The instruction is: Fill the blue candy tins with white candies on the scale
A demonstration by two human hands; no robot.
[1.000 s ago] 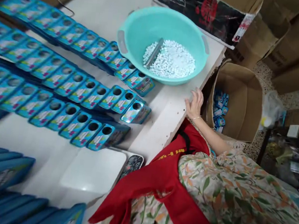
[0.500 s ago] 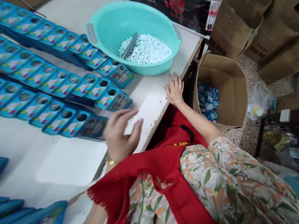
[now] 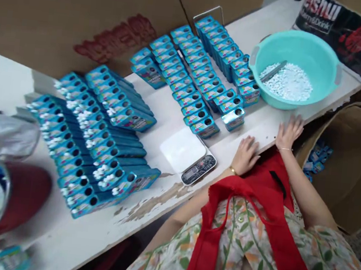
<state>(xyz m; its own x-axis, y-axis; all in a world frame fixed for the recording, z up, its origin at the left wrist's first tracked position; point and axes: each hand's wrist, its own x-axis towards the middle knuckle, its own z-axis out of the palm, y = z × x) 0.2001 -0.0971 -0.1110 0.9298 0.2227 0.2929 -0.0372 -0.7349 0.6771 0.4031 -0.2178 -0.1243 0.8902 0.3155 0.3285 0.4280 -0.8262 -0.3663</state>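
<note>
My left hand (image 3: 245, 156), with a gold band at its wrist, lies on the table's front edge. Its fingers are stretched out and hold nothing. To its right, my right hand (image 3: 290, 131) rests flat on the same edge, fingers spread, just below a turquoise basin (image 3: 299, 105). White pellets (image 3: 293, 84) lie in the basin with a grey scoop-like tool (image 3: 273, 71) on them. A white kitchen scale (image 3: 182, 150) stands left of my left hand. Beyond it are rows of blue boxes (image 3: 206, 77) with round holes in their tops.
More blue boxes (image 3: 102, 144) stand in rows at the left, many with white pellets on top. A red container (image 3: 25, 196) is at the far left. On the right, a cardboard box (image 3: 354, 170) on the floor holds small blue packets. A black printed package (image 3: 355, 39) sits behind the basin.
The view has swung left, bringing in more boxes and the red container. My left hand has come down from above the table onto its edge. My right hand stays on the edge.
</note>
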